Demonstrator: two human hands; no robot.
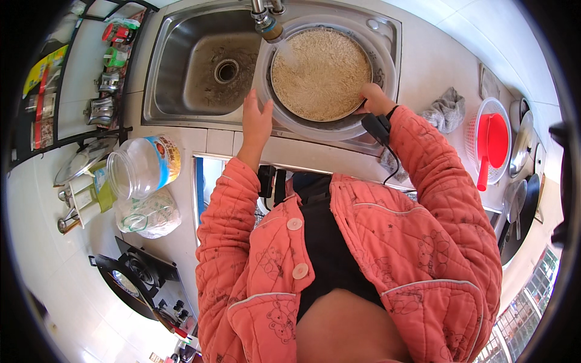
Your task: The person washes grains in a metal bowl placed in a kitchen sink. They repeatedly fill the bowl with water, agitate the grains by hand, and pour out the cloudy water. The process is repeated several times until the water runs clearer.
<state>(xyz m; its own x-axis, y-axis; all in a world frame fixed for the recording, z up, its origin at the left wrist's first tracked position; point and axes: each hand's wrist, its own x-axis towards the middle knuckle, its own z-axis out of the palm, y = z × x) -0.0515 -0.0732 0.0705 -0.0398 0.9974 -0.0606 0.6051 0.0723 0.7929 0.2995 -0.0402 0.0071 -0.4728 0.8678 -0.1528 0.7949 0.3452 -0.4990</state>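
A round metal-rimmed pan or sieve (271, 75) holds a broad layer of beige grain (324, 72). It sits inside a translucent plastic basin (308, 131) over the right side of the steel sink. From the tap (268, 28), a stream of water falls on the grain's upper left. My right hand (376, 100) grips the pan's rim at its lower right. My left hand (257, 125) is at the basin's lower-left edge, its thumb apart from the fingers and nothing held; whether it touches the basin is hard to tell.
The left sink bowl (204, 68) has an uncovered drain. A clear plastic jar (145, 168) and a plastic bag (150, 213) stand left, near a gas stove (145, 267). To the right lie a grey cloth (447, 109) and a white colander (474, 131) holding a red dipper (492, 140).
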